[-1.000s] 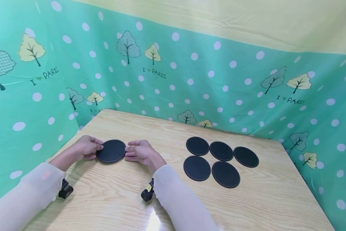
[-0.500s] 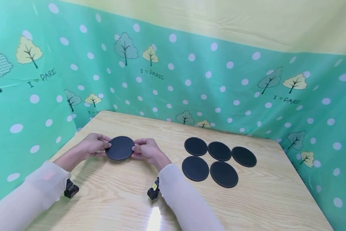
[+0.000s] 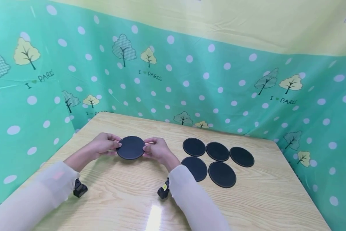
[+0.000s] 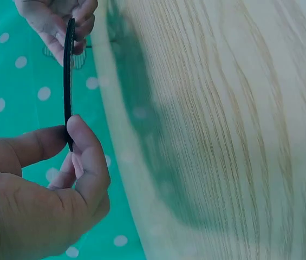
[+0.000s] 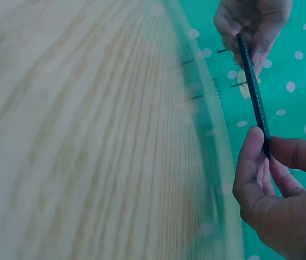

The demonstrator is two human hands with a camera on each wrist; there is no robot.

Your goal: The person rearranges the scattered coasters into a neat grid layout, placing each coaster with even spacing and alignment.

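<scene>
Both hands hold one round black coaster (image 3: 131,148) above the table's left part. My left hand (image 3: 106,145) pinches its left edge between thumb and fingers; my right hand (image 3: 158,149) pinches the opposite edge. Seen edge-on in the left wrist view, the coaster (image 4: 69,81) is thin, with stitching along its rim. The right wrist view shows the same thin coaster (image 5: 254,92) between both hands, raised off the wood. To the right lie several matching coasters, among them a back-row one (image 3: 194,147) and a front-row one (image 3: 222,174).
The light wooden table (image 3: 265,199) has a bright glare spot near its front. A green polka-dot curtain (image 3: 173,83) with printed trees stands behind it and along the left side. My right sleeve (image 3: 194,195) partly covers the nearest front-row coaster (image 3: 195,167).
The hands have lifted the coaster and carried it to the right. The right hand's fingers have closed onto its edge. The coasters on the right stay in place while the view shifts slightly.
</scene>
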